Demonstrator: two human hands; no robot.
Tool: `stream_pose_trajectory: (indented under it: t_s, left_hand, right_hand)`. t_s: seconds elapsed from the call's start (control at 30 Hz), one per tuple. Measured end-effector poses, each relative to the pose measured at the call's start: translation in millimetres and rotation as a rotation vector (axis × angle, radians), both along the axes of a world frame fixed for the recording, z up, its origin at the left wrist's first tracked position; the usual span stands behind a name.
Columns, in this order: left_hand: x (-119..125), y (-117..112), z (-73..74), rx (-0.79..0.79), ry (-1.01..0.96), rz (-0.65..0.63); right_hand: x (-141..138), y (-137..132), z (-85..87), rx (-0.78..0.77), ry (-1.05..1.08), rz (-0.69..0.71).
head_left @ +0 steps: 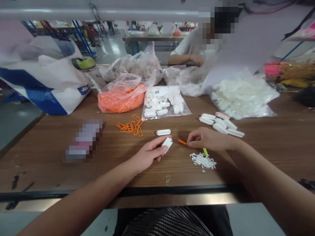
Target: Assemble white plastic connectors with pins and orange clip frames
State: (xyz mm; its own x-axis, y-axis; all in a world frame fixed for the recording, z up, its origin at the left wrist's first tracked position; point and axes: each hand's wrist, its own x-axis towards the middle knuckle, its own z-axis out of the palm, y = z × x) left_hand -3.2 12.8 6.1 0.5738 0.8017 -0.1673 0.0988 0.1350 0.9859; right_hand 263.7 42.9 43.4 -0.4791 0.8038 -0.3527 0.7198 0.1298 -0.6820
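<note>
At the far left of the wooden table (pixel 49 164) a large white and blue bag (pixel 49 82) leans against the edge, with a blurred-out object (pixel 85 141) lying on the wood in front of it. Right of these sits a clear bag stuffed with orange parts (pixel 120 98), and a small scatter of loose orange frames (pixel 130 126) lies just before it. Next comes a flat clear bag of white parts (pixel 163 103), with a single white case (pixel 163 132) lying alone on the table below it.

Near the middle of the table, the left hand (pixel 150 152) has its thumb and fingers closed on a small white piece (pixel 167 144), held tilted just above the wood. Close beside it, the right hand (pixel 205 138) pinches an orange strip (pixel 182 141) between thumb and fingertips, the strip's free end pointing at the white piece and nearly touching it. A green stick (pixel 205 152) pokes out from under the right hand; whether the hand holds it cannot be told. Its tip reaches a little heap of tiny white bits (pixel 203 160).

Behind the right hand lies a loose row of white cases (pixel 221 124), and further right a big clear bag of white parts (pixel 242 95). Across the table another person (pixel 189 49) sits with one forearm resting among more plastic bags.
</note>
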Motion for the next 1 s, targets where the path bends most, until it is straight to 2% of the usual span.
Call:
stream_pose_trajectory:
  t_s: [0.1,0.2,0.33,0.53,0.63,0.77,0.83,1.0]
  left_hand:
    - [-2,3,0.1,-0.114,-0.133,0.020]
    - [-3,5,0.6,-0.158,-0.196,0.051]
    - [-3,5,1.1,-0.238,-0.222,0.084]
    - [-1,3,6.8,-0.367,-0.251,0.154]
    - [1,-2,16.9,-0.413,-0.230,0.158]
    - [10,-8,26.4,-0.460,-0.262,0.157]
    - [16,-9,24.7,-0.459,-0.288,0.157]
    - [23,-10,9.9,-0.498,-0.353,0.133]
  right_hand:
    - [0,-4,-6.2,-0.022,-0.018,-0.007]
    - [-1,-8,-8.5,0.042,-0.046,-0.063]
    - [-6,-19,-8.6,0.250,-0.069,-0.143]
    - [-19,-23,-18.3,0.514,-0.304,-0.222]
    - [-20,-17,-26.5,0.523,-0.241,-0.263]
    - [-24,-13,-34.1,0.513,-0.149,-0.222]
    - [-28,-12,-36.6,0.522,-0.126,-0.193]
    - [-30,-11,-39.9,0.551,-0.101,-0.198]
